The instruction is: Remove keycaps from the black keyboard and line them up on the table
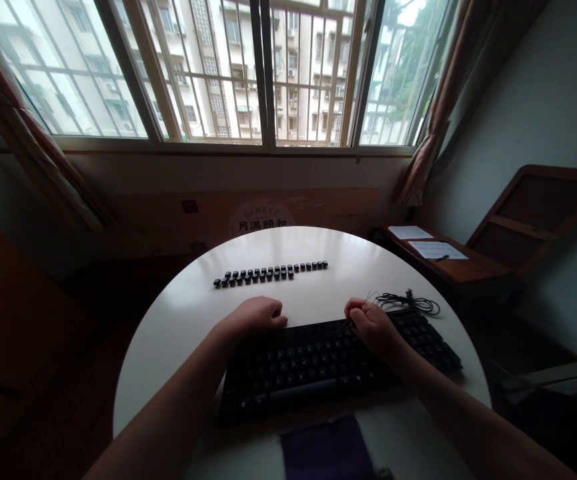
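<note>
A black keyboard lies at a slant on the round white table. Over its far left edge is my left hand, fingers curled closed; what they hold, if anything, is hidden. My right hand is closed above the keyboard's far right part. Thin wires stick out from that fist, apparently a wire keycap puller. Beyond the hands, several loose black keycaps stand in two rows. The coiled black cable rests behind the keyboard's right end.
Close to me on the table is a dark purple cloth or pouch. To the right, a wooden chair carries white papers and a dark pen. A barred window and curtains are beyond the table.
</note>
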Available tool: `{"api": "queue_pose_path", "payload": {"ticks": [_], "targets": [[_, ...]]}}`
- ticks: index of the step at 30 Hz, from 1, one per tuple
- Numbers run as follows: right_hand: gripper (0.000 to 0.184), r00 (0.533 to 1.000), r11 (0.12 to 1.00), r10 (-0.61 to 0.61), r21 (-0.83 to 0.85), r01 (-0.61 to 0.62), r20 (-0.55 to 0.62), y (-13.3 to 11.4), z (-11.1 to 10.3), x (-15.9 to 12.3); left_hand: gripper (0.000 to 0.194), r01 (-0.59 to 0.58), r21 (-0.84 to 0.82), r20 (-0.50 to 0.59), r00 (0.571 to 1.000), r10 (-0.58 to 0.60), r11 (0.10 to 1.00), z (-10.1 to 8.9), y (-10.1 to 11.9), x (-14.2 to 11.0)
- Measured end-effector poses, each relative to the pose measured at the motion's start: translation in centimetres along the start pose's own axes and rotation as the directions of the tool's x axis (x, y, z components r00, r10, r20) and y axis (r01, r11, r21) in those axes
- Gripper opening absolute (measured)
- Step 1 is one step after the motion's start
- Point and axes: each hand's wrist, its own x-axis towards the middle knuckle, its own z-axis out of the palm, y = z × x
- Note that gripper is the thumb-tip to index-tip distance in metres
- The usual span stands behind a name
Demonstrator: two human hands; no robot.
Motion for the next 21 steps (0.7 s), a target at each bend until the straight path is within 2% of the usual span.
{"api": "queue_pose_path", "payload": {"ticks": [11,16,21], "targets": [[0.012,0.998,0.996,0.047,0.067,-0.05,0.044,0.5,-0.1,0.6,0.034,-0.007,-0.004,-0.026,1.0,0.007,1.0,0.3,-0.1,0.1],[0.015,0.999,0.997,-0.014,-0.074,0.016,0.03,-0.2,-0.2,0.2,0.034,0.0,-0.021,-0.012,1.0,0.0,1.0,0.0,0.2,0.1],[0.017,0.993,0.96,-0.102,-0.255,0.113,0.059,-0.9,0.0,-0.5,0.034,0.004,-0.014,-0.008,1.0,-0.004,1.0,0.0,0.2,0.0]]}}
